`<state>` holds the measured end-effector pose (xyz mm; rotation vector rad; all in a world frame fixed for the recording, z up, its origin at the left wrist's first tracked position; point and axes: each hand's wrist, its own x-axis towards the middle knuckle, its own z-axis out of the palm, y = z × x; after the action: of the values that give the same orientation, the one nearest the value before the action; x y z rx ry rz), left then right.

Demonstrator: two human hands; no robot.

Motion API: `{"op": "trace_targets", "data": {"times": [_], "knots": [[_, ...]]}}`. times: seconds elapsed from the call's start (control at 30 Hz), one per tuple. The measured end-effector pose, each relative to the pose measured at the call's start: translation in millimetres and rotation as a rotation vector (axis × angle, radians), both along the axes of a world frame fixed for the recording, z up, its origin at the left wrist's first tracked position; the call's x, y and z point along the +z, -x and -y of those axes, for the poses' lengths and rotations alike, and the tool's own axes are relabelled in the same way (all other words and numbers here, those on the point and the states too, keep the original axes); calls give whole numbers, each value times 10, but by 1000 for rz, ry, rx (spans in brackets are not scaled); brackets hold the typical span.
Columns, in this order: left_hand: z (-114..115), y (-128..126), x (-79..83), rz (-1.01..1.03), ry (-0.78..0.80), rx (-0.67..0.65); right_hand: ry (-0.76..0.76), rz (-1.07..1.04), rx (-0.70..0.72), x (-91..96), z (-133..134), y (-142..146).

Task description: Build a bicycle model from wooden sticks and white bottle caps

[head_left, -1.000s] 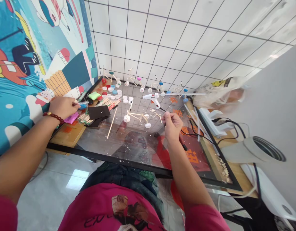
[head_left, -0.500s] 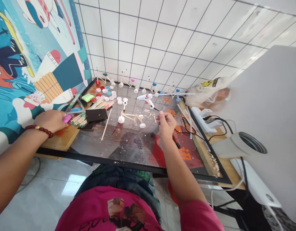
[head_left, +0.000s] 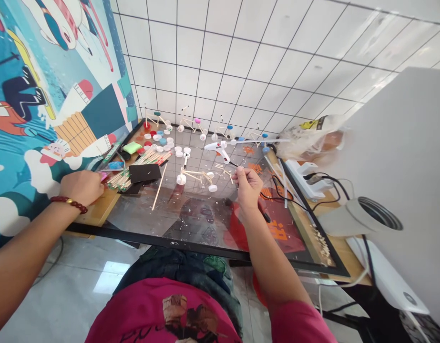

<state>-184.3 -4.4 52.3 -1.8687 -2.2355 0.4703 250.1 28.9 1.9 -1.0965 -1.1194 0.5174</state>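
My left hand (head_left: pixel 82 186) is curled at the table's left side, its fingertips hidden beneath it. A soft-looking pink lump (head_left: pixel 104 176) peeks out past its fingers. My right hand (head_left: pixel 249 183) is pinched closed over the table; whatever is between the fingertips is too small to make out. Just left of it lie short stick pieces (head_left: pixel 225 169). A small bicycle model (head_left: pixel 198 176) of sticks with white bottle-cap wheels stands between the hands. The white glue gun (head_left: pixel 218 148) rests behind my right hand.
Several finished stick bicycles (head_left: pixel 191 121) line the back by the tiled wall. Loose bottle caps (head_left: pixel 160 139), bundled sticks (head_left: pixel 121 178), black card (head_left: pixel 144 173) and a green lump (head_left: pixel 132 147) are at left. A power strip (head_left: pixel 307 178) and cables are at right.
My left hand has turned and moved slightly right over the pink lump, hiding more of it. My right hand stays pinched in nearly the same place. The view has shifted slightly.
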Motion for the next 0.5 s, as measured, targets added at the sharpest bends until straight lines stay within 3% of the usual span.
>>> {"op": "trace_targets", "data": {"times": [0.3,0.4,0.5], "knots": [[85,78,-66,11,-80,-102,-3,-8,12,10,13,11],[85,61,-67,37,-201,-82,-8,-14,8,1,8,11],[22,19,-44,31,-345,-162,-3,-10,-1,0,13,14]]}}
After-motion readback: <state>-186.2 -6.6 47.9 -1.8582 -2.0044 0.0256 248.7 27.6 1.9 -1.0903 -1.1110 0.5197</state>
